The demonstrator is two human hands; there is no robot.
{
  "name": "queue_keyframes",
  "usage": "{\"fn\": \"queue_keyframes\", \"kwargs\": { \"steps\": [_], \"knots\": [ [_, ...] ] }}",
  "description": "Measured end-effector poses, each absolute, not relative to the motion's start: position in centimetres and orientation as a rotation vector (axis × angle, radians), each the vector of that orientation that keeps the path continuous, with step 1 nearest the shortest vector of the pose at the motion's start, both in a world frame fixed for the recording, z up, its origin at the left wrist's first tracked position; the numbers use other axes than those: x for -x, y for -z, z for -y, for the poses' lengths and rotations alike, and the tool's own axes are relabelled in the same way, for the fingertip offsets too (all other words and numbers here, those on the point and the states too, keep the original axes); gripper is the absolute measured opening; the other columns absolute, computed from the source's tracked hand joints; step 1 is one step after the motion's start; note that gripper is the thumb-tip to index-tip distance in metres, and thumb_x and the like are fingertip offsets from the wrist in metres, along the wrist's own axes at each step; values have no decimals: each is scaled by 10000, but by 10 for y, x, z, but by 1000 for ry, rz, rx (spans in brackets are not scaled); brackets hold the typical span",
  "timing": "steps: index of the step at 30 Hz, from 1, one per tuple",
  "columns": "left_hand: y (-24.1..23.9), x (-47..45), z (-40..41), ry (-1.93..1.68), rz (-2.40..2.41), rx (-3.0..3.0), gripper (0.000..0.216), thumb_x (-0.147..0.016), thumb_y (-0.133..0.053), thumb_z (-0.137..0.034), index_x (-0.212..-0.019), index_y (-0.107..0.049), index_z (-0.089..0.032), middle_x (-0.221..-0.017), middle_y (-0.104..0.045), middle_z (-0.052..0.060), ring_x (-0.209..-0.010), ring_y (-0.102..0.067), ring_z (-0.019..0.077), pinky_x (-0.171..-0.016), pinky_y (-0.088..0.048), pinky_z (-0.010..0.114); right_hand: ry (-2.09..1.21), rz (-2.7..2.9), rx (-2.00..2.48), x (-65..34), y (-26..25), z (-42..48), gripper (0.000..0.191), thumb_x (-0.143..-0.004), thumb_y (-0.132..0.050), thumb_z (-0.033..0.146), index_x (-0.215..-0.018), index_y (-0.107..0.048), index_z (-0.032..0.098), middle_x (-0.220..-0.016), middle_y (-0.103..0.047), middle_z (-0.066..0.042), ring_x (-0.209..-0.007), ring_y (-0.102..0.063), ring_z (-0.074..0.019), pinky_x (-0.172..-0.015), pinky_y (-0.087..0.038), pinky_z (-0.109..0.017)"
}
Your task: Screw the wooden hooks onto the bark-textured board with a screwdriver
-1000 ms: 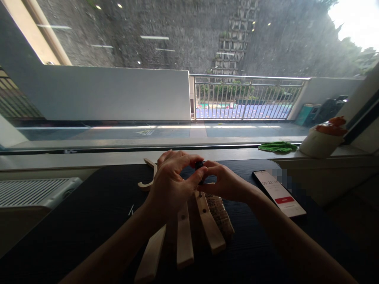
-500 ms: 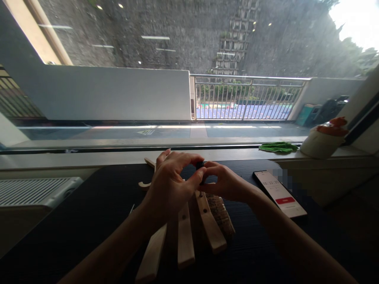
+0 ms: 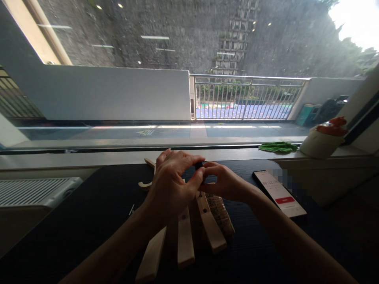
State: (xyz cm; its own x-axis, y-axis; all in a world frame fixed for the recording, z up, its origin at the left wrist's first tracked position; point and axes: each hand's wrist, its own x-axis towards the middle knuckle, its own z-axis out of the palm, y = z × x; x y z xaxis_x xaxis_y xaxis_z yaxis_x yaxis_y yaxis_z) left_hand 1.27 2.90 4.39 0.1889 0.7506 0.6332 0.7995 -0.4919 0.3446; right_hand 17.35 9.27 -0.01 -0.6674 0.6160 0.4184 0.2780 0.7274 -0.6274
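Observation:
My left hand (image 3: 171, 185) and my right hand (image 3: 226, 182) meet over the far end of several pale wooden slats (image 3: 185, 236) lying fanned on a black table (image 3: 74, 221). Both pinch a small dark knob-like part (image 3: 199, 166) standing above a hole in the right slat (image 3: 209, 221). A curved wooden hook piece (image 3: 147, 182) pokes out to the left of my left hand. A small patterned bag (image 3: 220, 215) lies under the right slat.
A phone (image 3: 280, 193) with a lit timer screen lies to the right on the table. On the window sill stand a white pot with an orange lid (image 3: 321, 140) and a green cloth (image 3: 277, 147). A radiator (image 3: 35, 191) is at the left.
My left fingers have shifted slightly over the dark part; both hands stay in the same place on the slats.

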Motion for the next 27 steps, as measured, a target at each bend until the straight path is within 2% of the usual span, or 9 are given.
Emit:
{"fn": "queue_keyframes", "kwargs": {
  "steps": [6, 13, 16, 19, 27],
  "knots": [
    [-44, -12, -30, 1175, 1523, 2317, 240, -779, -556, -326, -1001, -615, -257, -887, -631, -7, -905, -550, 179, -1009, -253, 465, -754, 2295, 688, -173, 1, -92, 167, -723, -640, 300, -856, -654, 200, -930, -593, -24, -795, -556, -143, -686, -441, -287],
    [-39, -12, -31, 1245, 1588, 2316, 254, -765, -570, -352, -1000, -572, -256, -913, -648, -15, -881, -592, 179, -1050, -190, 496, -769, 2307, 709, -175, 1, -93, 239, -718, -645, 324, -929, -652, 212, -951, -587, -35, -813, -555, -157, -688, -447, -298],
    [-38, -11, -31, 1275, 1640, 2292, 229, -748, -582, -381, -933, -560, -248, -857, -655, -15, -885, -595, 200, -1045, -182, 536, -769, 2321, 706, -176, 0, -93, 235, -720, -644, 317, -929, -651, 210, -960, -580, -39, -815, -552, -154, -692, -449, -299],
    [-39, -11, -30, 1273, 1638, 2290, 179, -744, -588, -364, -872, -568, -241, -837, -662, -13, -905, -589, 209, -1044, -183, 543, -768, 2319, 710, -175, -2, -92, 223, -720, -644, 308, -918, -650, 206, -951, -580, -36, -814, -549, -153, -703, -446, -303],
    [-43, -11, -30, 1275, 1569, 2329, 153, -772, -554, -293, -914, -602, -260, -915, -662, -22, -877, -587, 183, -1034, -212, 507, -761, 2289, 706, -173, -2, -92, 196, -710, -654, 290, -880, -650, 192, -927, -593, -29, -816, -552, -156, -732, -431, -303]
  ]
}}
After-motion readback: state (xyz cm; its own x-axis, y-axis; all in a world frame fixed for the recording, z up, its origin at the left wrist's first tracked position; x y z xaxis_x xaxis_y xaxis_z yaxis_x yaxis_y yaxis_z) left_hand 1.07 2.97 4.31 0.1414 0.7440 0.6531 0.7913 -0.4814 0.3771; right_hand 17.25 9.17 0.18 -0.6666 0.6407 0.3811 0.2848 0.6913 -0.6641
